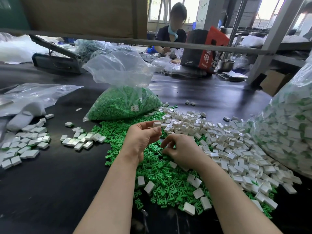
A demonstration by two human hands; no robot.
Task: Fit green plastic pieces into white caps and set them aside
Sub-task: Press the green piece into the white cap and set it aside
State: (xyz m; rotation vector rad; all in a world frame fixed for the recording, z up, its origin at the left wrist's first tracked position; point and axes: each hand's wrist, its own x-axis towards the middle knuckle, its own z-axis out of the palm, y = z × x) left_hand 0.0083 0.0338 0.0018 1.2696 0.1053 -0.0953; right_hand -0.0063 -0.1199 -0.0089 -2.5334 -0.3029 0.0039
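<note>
Left hand (143, 137) pinches a white cap (156, 124); right hand (179, 149) picks at the green plastic pieces (162, 176).

The left hand holds the cap at its fingertips above the bench (50, 183), while the right hand's thumb and forefinger are curled down onto the green heap near the bench's near edge; whether they have a piece yet cannot be told. The step in hand looks like picking one green piece to seat in the cap. To do it well, the person should lift a single piece, turn the cap's hollow side toward it, line up the edges and press squarely until flush. Loose white caps (228, 142) lie just right of the green heap, finished pieces (25, 146) toward the left edge, and a bag of green pieces (125, 102) behind.
</note>
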